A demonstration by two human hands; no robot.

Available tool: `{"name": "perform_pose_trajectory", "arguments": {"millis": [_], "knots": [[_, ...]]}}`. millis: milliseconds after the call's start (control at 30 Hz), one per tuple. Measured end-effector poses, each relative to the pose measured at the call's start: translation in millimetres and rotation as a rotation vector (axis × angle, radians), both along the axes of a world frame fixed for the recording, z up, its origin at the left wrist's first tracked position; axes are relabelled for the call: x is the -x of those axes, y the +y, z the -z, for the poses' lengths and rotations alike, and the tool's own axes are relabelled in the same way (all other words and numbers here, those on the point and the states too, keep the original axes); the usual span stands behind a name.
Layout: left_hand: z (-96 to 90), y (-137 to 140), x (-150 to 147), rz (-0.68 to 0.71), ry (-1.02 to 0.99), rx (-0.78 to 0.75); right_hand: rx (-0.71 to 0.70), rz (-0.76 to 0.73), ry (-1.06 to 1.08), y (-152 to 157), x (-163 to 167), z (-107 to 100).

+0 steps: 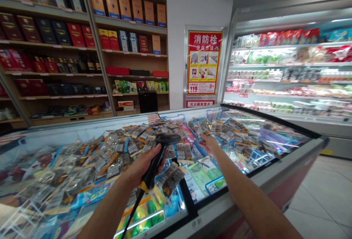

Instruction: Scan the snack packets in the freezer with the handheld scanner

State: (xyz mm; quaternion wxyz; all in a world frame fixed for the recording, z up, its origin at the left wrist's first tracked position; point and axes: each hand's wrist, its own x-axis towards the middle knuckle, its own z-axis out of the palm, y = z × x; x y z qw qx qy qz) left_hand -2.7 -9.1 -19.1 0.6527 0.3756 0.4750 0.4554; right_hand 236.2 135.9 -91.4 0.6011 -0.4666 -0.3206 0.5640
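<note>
My left hand [139,167] is wrapped round the grip of a black barcode scanner [154,163], its head pointing right and its cord running down toward me. My right hand [209,145] reaches over the chest freezer, fingers closed on the edge of a clear snack packet [202,126]. Many similar packets [110,158] with dark contents and orange or blue edges lie spread over the freezer's glass top. One packet [172,178] lies just below the scanner head; whether my left fingers touch it cannot be told.
The chest freezer's frame [236,198] runs along the near side. Green bags [205,174] show through its glass. Shelves of boxed bottles [125,6] stand behind at left, beside a red and yellow fire hydrant sign [205,62]. A lit refrigerated display [288,64] is at right.
</note>
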Motion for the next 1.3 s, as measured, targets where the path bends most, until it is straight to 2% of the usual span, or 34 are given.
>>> {"name": "perform_pose_trajectory", "arguments": {"millis": [333,600,867,1300], "knots": [[1.9,3.3,3.8,0.053,-0.075,-0.064,-0.012,-0.044,0.061,1.0,5.4,3.3],[0.3,1.1,4.1,0.073,-0.059,-0.105,-0.034,-0.041,0.059,3.3,5.9,7.7],[-5.2,-1.1,2.4,0.128,-0.222,-0.069,-0.033,-0.039,0.035,3.4,6.0,7.8],[-3.0,2.1,-2.4,0.182,-0.331,-0.038,-0.035,-0.012,0.024,-2.0,7.9,3.7]]}}
